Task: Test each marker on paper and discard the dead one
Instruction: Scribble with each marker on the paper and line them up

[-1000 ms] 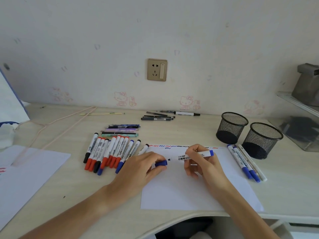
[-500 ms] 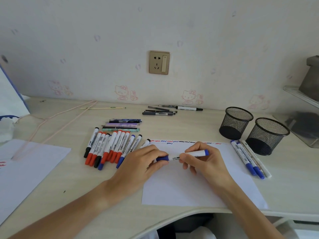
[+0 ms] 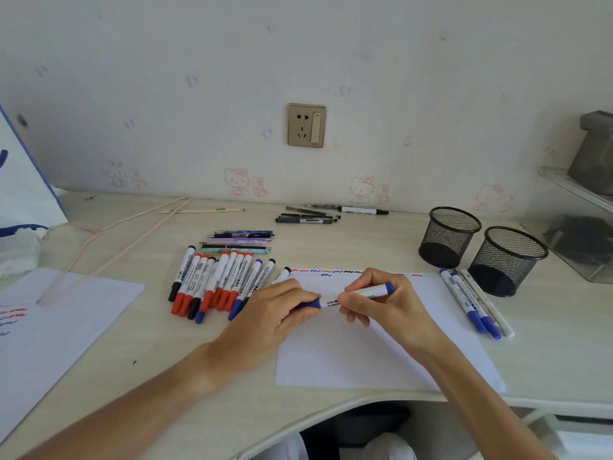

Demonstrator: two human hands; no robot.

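A: How many things are counted around the sheet of paper (image 3: 374, 353)?

B: Two black mesh cups (image 3: 449, 237) are seen beyond its far right corner, touching each other. Three markers (image 3: 471, 303) are laid just beside its right edge. A row of capped markers (image 3: 219, 287) in red, black and blue is spread beside its left edge; about twelve are made out, though the nearest are partly hidden by the hand. A second sheet (image 3: 56, 330) is placed well to the left.

A: And the hands?

B: A blue marker (image 3: 351, 297) is held above the paper's upper middle. Its blue cap (image 3: 310, 304) is pinched by the left hand (image 3: 275, 315), fingers curled. The barrel is gripped by the right hand (image 3: 388, 303) between thumb and forefinger, the other fingers folded under. Both forearms are angled in from below.
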